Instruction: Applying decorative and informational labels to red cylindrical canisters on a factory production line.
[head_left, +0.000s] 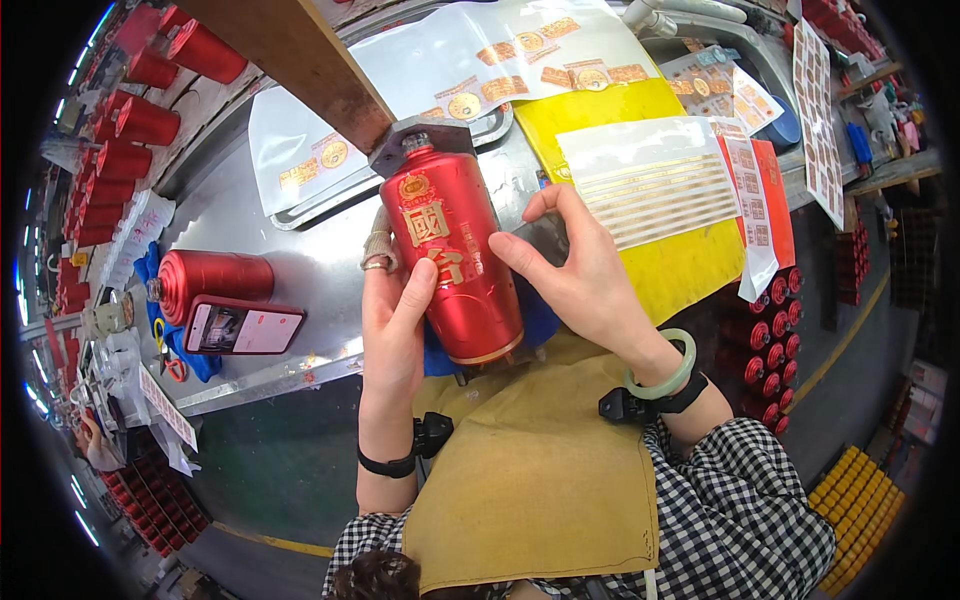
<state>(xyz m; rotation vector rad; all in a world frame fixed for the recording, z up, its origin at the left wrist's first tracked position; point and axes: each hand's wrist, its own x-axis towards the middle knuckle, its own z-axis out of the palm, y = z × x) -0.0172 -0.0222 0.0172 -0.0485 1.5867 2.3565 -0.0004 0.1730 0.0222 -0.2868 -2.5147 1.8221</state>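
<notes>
A red metallic bottle (452, 290) with gold lettering and a round gold emblem leans lengthwise before me, its neck away from me and its base toward my apron. My left hand (393, 318) grips its left side, thumb lying across the front; a cloth wrap (378, 247) covers one finger. At the bottle's right edge is my right hand (582, 268), thumb and forefinger apart, the thumb tip close to or touching the bottle; I cannot tell which. Behind the neck, a dark metal fitting (385, 155) sits at the end of a wooden beam (300, 65).
Another red bottle (222, 277) lies left, beside a phone (243, 328) and orange-handled scissors (172, 365). Sheets of gold stickers (470, 60) cover the far bench. A striped strip sheet (650, 185) rests on a yellow mat (690, 265). Red bottles (765, 350) stand lower right.
</notes>
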